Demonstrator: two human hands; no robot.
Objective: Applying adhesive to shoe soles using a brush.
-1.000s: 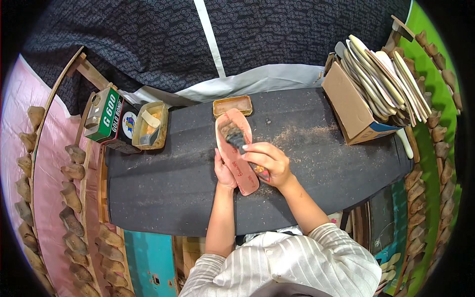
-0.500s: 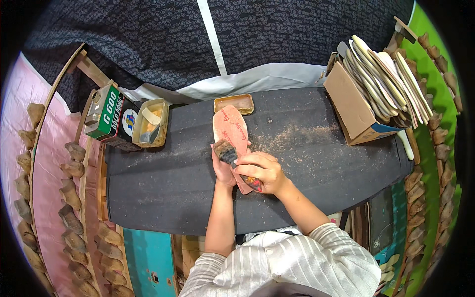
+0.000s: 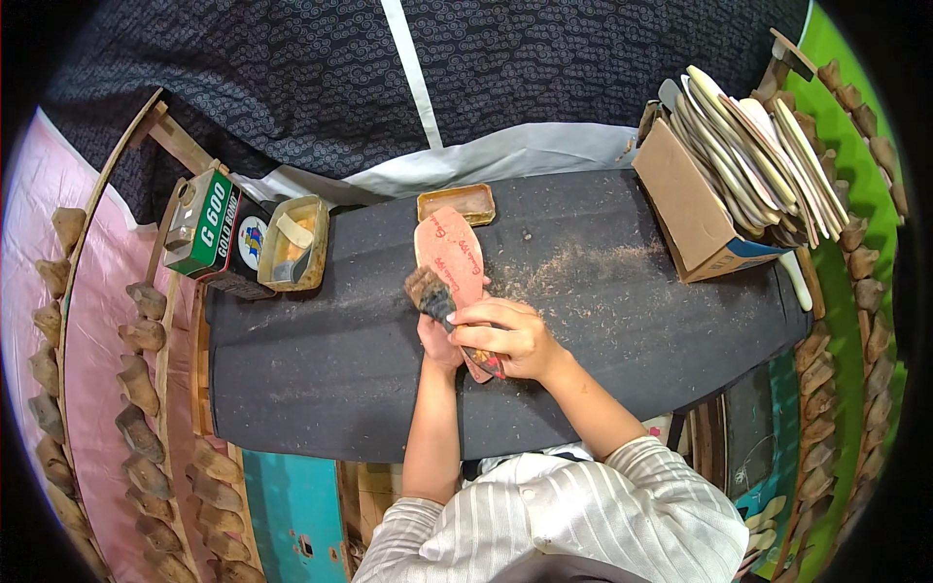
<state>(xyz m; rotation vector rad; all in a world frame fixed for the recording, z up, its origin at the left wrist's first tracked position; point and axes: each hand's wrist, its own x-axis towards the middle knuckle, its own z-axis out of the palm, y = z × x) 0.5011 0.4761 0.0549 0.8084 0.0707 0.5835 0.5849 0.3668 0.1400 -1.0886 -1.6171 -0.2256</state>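
Upright in front of me is a pink shoe insole [image 3: 451, 241] with red markings, its wide end pointing away. My left hand [image 3: 438, 342] supports it from underneath, with fingers wrapped round it and partly hidden. My right hand [image 3: 513, 336] grips a brush [image 3: 434, 294] with dark, worn bristles and a handle patterned in red and yellow. The bristles lie across the insole's left edge and stick out beyond it. Whether they touch the surface I cannot tell. The narrow end of the insole shows below the brush handle.
Shavings lie scattered over the dark tabletop [image 3: 603, 330]. Beyond the insole sits a shallow yellowish tray [image 3: 478, 200]. At left stand a green metal can [image 3: 216, 219] and a tub [image 3: 317, 257] with a spreader. A cardboard box [image 3: 688, 209] full of insoles stands right; wooden shoe lasts [image 3: 139, 382] line the sides.
The brush's bristles have moved left and slightly away from me, past the insole's left edge. My right hand has shifted slightly left with it. The left hand keeps its hold.
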